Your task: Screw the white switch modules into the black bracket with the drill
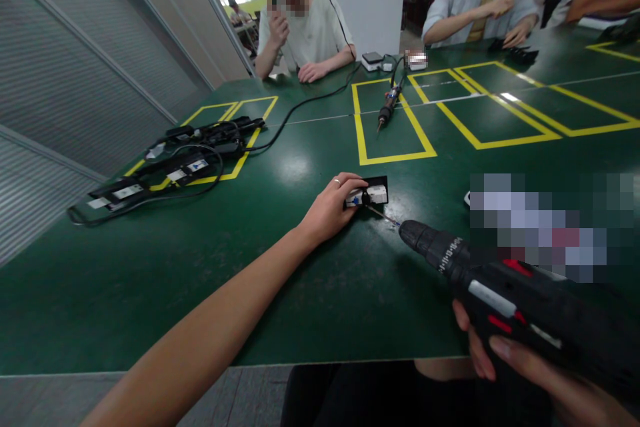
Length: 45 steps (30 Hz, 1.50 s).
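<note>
My left hand (333, 207) lies on the green table with its fingers closed over a small black rectangular part with a white label (379, 195). Wrapped around the handle of a black and red cordless drill (480, 280) is my right hand (520, 360), partly hidden by the tool. From the drill's chuck a thin long bit points left, its tip at the near side of the labelled part. Whether the tip sits in a screw is too small to tell.
Black adapters and cables (200, 153) lie in a heap at the left. An electric screwdriver (389, 107) rests inside a yellow taped frame (397, 159). A blurred-out object (540, 220) lies at the right. Across the table (300, 307) sit several people.
</note>
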Motion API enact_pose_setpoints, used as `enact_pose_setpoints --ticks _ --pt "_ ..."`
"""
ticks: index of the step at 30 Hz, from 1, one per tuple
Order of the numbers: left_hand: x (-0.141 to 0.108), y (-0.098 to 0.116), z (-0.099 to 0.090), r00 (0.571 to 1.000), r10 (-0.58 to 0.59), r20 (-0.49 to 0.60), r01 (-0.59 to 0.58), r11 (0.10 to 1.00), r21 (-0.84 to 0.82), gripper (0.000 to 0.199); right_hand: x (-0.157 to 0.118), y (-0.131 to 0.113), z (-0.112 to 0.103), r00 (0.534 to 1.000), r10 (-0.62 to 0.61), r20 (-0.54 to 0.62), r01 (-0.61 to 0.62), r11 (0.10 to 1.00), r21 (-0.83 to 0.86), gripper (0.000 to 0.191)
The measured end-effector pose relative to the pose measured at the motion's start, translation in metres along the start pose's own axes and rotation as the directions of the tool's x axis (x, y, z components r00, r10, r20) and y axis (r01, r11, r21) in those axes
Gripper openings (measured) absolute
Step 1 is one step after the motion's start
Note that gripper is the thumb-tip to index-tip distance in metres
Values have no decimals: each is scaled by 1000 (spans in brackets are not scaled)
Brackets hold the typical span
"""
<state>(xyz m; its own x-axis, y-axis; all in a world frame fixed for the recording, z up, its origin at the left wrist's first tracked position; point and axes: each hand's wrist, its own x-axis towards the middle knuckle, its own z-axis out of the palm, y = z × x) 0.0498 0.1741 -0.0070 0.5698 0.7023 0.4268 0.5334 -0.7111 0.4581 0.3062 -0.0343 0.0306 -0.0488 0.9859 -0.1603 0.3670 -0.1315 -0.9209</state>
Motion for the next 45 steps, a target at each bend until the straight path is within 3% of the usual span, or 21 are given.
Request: enact_pose_setpoints --ticks 7,26,30,38,45 --pt "1 0 0 1000 -3 5 3 1000 1 45 -4 5 -1 997 6 -79 -9 999 -38 19" --pt "0 2 0 1000 3 -1 -3 1000 -7 44 0 -15 5 997 53 -55 -52 998 20 21" --pt "0 2 0 1000 3 0 -3 1000 -5 42 1 -12 7 997 59 -55 -55 996 67 21" --pt "1 3 0 1000 5 -4 -6 1000 -4 40 -1 7 -2 993 4 -115 -12 998 -68 20" --pt "0 3 1 1000 0 -1 0 1000 -4 38 -1 -1 1 997 25 -67 -25 1000 -9 22"
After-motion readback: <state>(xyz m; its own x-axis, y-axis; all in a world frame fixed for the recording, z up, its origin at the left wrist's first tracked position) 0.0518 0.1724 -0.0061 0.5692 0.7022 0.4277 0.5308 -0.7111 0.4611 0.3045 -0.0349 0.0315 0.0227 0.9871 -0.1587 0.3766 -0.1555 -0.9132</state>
